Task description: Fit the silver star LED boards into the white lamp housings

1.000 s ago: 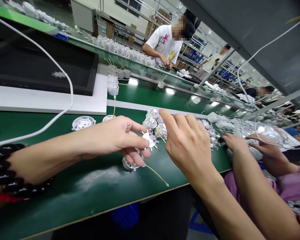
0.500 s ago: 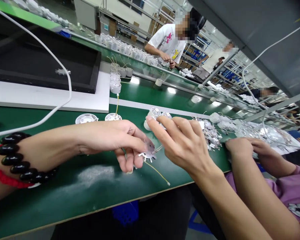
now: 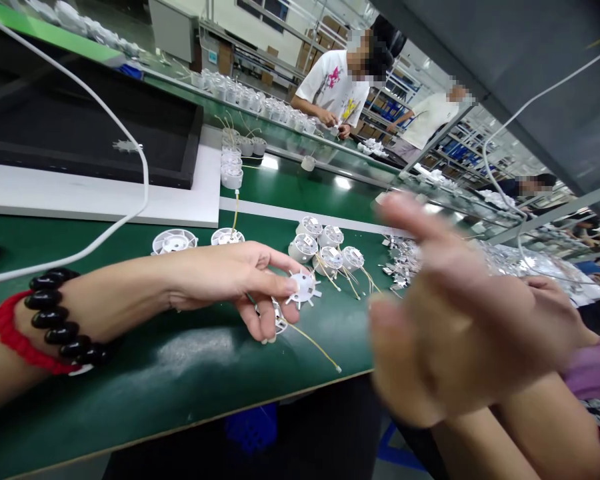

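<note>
My left hand (image 3: 260,283) is closed, with a flat white disc with short spokes (image 3: 304,288) pinched between thumb and forefinger. Under it, the lower fingers curl at a round white part (image 3: 280,321), from which a yellow wire (image 3: 316,348) trails to a small white plug above the table. My right hand (image 3: 460,320), smeared by motion, is in the air at the right. Its thumb and forefinger stand apart with nothing seen between them; the other fingers are unclear. Behind the hands stand several white round housings (image 3: 329,259) with wires.
Past my right hand lies a pile of small metallic-looking parts (image 3: 403,260). Two white wheel-like parts, one a spoked ring (image 3: 175,241), sit behind my left forearm. A black-framed tray (image 3: 95,127) and a white cable (image 3: 143,173) are at the left. A co-worker's arm (image 3: 550,413) is close on the right.
My right hand has moved away to the right from the spoked disc and lifted. My left hand still holds the disc, now facing the camera more. The housings have come into view.
</note>
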Action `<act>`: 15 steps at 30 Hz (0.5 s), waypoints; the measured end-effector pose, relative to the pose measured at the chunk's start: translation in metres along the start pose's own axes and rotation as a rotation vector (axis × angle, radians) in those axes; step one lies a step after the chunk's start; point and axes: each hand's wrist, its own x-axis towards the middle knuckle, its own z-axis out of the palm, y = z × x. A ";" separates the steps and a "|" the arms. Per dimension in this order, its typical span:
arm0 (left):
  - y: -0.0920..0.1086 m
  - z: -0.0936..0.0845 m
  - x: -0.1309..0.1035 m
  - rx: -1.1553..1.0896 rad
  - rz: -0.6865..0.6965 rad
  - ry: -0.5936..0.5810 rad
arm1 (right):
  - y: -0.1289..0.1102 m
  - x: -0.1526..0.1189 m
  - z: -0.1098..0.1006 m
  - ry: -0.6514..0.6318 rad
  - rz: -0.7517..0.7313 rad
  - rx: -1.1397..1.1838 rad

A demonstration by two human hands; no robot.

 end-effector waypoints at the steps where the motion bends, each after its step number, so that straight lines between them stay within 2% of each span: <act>1: 0.000 -0.001 0.001 -0.030 -0.006 0.015 | 0.006 -0.002 -0.003 0.150 0.162 0.030; 2: -0.001 -0.001 0.003 -0.053 -0.009 0.036 | 0.013 -0.003 -0.005 0.224 0.335 0.080; 3: 0.000 -0.001 0.004 -0.055 -0.005 0.059 | 0.020 -0.005 -0.005 0.211 0.499 0.155; 5: 0.001 -0.001 0.005 0.007 0.023 0.104 | 0.032 -0.007 -0.002 0.009 0.769 0.336; 7: 0.003 0.001 0.003 0.135 0.064 0.120 | 0.039 -0.007 0.005 -0.166 0.915 0.492; 11: 0.009 0.012 -0.004 0.346 0.139 0.092 | 0.037 0.002 0.020 -0.279 0.976 0.704; 13: 0.011 0.017 -0.007 0.383 0.118 0.059 | 0.030 0.008 0.021 -0.281 0.919 0.724; 15: 0.011 0.018 -0.008 0.364 0.075 0.041 | 0.023 0.013 0.017 -0.260 0.791 0.642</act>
